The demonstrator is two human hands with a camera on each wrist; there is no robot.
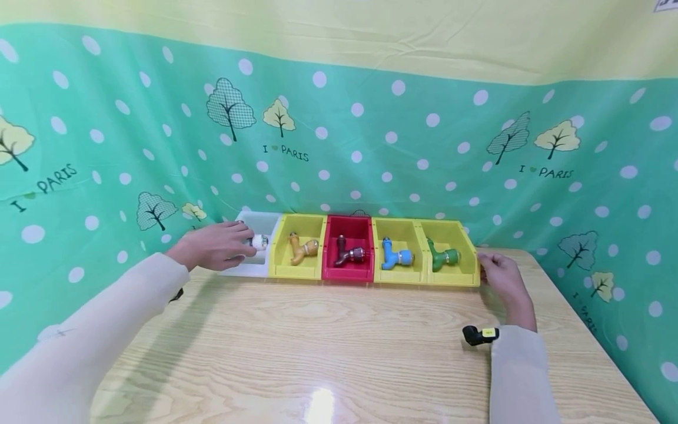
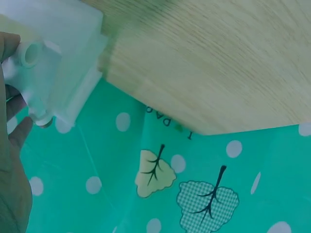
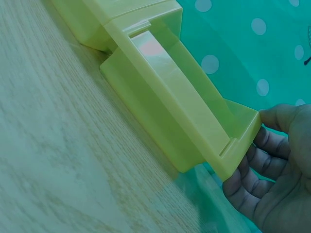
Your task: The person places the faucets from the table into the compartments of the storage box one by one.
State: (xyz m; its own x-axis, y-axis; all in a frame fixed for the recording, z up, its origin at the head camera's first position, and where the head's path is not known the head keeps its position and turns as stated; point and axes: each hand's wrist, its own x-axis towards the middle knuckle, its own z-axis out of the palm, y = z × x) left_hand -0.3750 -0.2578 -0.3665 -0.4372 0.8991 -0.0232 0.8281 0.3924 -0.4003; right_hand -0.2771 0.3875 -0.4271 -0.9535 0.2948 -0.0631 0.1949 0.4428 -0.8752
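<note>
My left hand reaches into the white bin at the left end of a row and holds a white tap. In the left wrist view, fingers lie around the tap's body, with its round spout opening showing. At the other end, my right hand grips the side edge of the rightmost yellow bin. The right wrist view shows the thumb at that bin's corner and curled fingers against its side. A green tap lies inside this bin.
Between the end bins, an orange tap lies in a yellow bin, a dark red tap in a red bin, and a blue tap in another yellow bin. Behind the wooden table hangs a green dotted curtain.
</note>
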